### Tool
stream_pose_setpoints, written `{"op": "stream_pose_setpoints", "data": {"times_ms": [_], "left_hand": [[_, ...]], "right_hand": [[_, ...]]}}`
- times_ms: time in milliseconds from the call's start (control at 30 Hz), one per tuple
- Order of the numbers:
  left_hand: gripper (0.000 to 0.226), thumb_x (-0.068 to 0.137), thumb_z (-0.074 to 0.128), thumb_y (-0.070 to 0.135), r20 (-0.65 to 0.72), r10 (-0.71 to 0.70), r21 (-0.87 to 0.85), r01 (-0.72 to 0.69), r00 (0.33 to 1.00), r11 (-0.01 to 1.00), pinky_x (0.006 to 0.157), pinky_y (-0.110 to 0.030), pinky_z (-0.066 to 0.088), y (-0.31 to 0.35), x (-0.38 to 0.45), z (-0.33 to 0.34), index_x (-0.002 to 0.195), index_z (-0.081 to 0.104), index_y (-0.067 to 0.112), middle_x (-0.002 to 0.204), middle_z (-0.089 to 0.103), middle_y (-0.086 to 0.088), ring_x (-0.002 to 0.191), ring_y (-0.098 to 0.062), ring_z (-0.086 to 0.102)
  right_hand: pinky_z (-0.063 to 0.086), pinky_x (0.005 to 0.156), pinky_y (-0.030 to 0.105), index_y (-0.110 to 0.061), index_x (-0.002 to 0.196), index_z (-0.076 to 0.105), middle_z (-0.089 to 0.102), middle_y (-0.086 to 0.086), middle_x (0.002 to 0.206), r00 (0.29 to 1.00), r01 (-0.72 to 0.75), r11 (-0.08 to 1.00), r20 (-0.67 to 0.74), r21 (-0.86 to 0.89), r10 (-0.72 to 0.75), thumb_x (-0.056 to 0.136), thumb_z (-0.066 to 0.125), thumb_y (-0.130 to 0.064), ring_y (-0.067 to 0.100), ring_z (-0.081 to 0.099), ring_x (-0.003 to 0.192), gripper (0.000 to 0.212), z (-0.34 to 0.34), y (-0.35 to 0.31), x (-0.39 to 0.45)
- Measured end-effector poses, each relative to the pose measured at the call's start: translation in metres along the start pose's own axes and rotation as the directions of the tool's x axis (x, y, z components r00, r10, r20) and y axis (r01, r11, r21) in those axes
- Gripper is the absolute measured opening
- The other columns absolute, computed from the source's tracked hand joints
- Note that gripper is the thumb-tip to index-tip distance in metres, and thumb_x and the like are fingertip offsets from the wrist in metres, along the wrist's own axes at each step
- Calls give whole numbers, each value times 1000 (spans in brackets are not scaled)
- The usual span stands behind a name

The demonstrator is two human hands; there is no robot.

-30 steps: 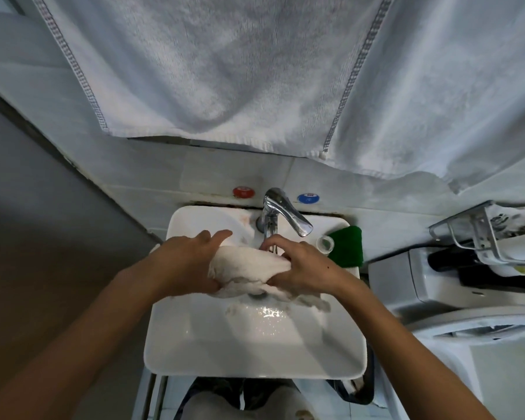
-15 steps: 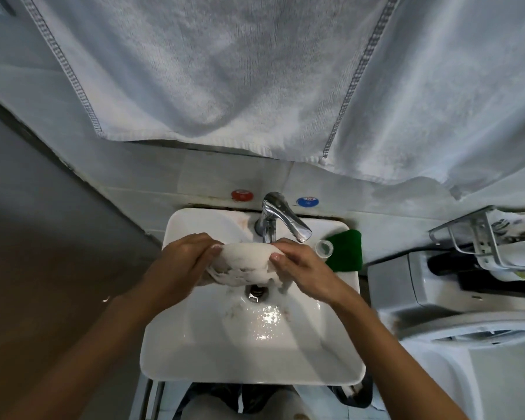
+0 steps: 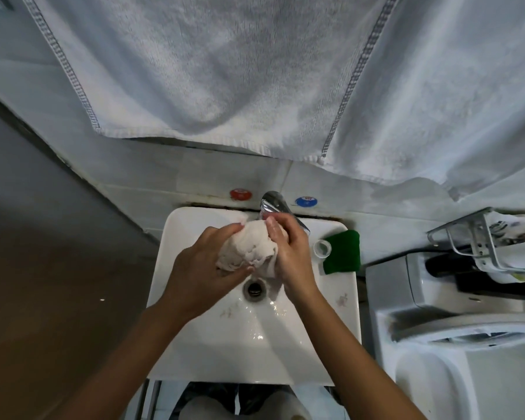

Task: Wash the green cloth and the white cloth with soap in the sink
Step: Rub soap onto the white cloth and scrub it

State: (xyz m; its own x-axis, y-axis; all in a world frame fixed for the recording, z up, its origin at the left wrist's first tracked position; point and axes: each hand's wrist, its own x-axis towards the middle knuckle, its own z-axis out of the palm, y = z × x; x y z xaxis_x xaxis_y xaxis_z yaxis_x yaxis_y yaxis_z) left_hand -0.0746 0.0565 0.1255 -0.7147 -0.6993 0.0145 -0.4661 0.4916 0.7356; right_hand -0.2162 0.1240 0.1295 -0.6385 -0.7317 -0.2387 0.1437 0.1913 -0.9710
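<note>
Tightly, the fingers (image 3: 225,230) of the left hand (image 3: 200,268) and those of the right hand (image 3: 291,253) close round the bunched white cloth (image 3: 249,250), pressing it from both sides above the drain (image 3: 254,288) of the sink (image 3: 343,322); the right fingertips reach up against the chrome tap (image 3: 272,203). Beyond, the green cloth (image 3: 343,253) lies untouched on the sink's right rear corner, just beside a small white cup (image 3: 322,247); a large white towel (image 3: 225,71) hangs over the wall behind.
</note>
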Motion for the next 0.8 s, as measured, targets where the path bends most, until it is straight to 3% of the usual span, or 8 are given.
{"op": "stream_pose_setpoints", "data": {"times_ms": [167,267,367,467,533,600,667,800], "left_hand": [[63,74,49,66,133,164,341,-201,977,918,54,-25,42,-22,-3,-11,128,37,36,105,57,3,72,-20,63],[61,77,64,52,144,140,322,-180,980,929,67,-32,48,-25,-6,-18,130,38,39,111,64,1,87,-25,65],[58,80,71,36,192,21,258,-71,981,963,77,-32,50,-28,-4,-26,131,43,40,116,64,7,98,-21,63],[38,76,72,29,233,30,-83,-11,972,996,75,-29,54,-29,0,-39,107,58,47,96,68,17,87,-9,65],[31,74,64,20,228,21,-299,49,973,953,73,-20,52,-27,4,-44,98,64,41,91,69,15,85,-6,65],[28,75,59,16,203,25,-338,46,979,940,70,-20,51,-23,7,-43,92,64,37,90,69,12,82,-8,64],[24,78,57,18,178,18,-341,44,984,939,71,-24,50,-24,9,-39,90,63,37,91,68,10,82,-10,63],[18,83,56,20,170,-32,-412,101,985,905,69,-30,53,-29,9,-34,89,62,35,89,68,7,79,-13,65]], "right_hand": [[45,61,11,-22,73,69,66,-10,72,999,-1,988,41,-155,8,85,71,-19,-4,60,67,12,-23,4,1],[44,63,9,-27,71,69,67,-12,72,993,21,967,119,-255,10,81,75,-22,-5,60,68,13,-29,7,0],[47,66,16,-24,76,71,67,-11,75,978,93,895,207,-436,0,82,73,-30,-2,59,70,9,-36,6,1],[48,65,32,-14,86,74,67,-2,74,923,151,800,372,-581,96,86,66,-40,5,59,64,28,-42,-1,1],[52,64,37,-17,86,73,69,4,78,871,115,747,428,-655,242,75,69,-55,14,63,67,39,-41,-8,-5],[55,66,38,-19,87,72,71,2,81,826,118,661,443,-741,349,58,72,-66,19,66,73,54,-38,-9,-10],[55,69,39,-17,90,72,72,4,85,819,115,669,451,-734,354,64,79,-52,21,67,77,44,-35,-4,-8],[56,72,29,-13,106,65,68,0,94,785,-59,841,495,-538,372,81,73,-12,16,67,83,27,-42,4,0]]}}
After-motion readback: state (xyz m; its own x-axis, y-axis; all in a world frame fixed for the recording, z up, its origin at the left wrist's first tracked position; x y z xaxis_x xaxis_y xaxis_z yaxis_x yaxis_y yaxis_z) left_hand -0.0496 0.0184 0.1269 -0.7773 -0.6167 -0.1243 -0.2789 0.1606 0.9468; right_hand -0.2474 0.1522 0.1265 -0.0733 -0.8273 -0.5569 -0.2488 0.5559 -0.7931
